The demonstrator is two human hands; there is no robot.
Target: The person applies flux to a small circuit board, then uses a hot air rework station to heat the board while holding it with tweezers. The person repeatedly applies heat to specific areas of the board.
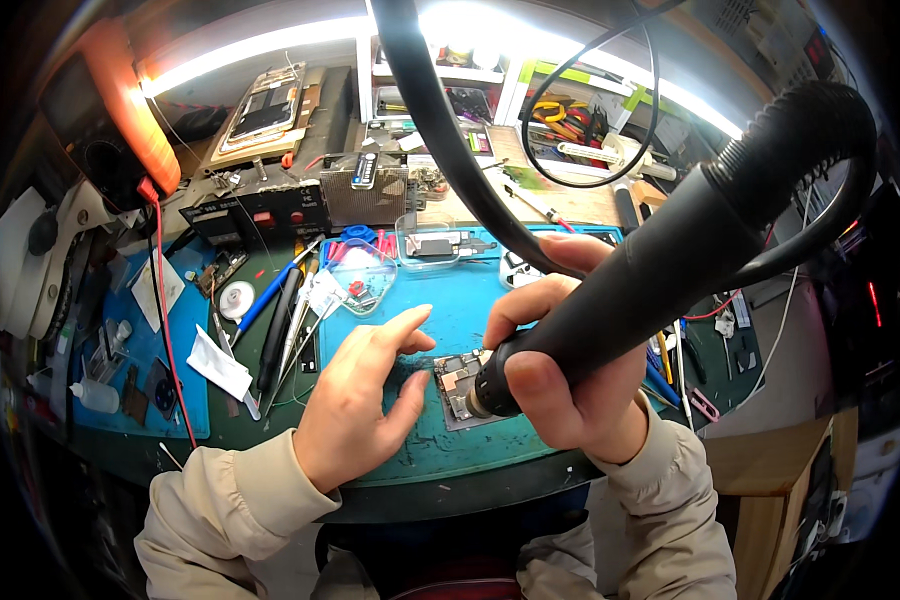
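My right hand (580, 400) grips a thick black hot-air handpiece (620, 290), its corrugated hose rising at the upper right. The metal nozzle points down over a small circuit board (461, 375) on the blue mat (420, 450), hiding part of it. Just left of the board, my left hand (355, 390) is open, fingers loosely curved and apart, holding nothing.
Tweezers and pens (290, 320) lie at the left, with clear plastic containers (365, 270) behind the board. A metal-fronted station (275, 210) stands at the back left. More tools (670, 360) lie at the right, and a black cable (440, 150) loops overhead.
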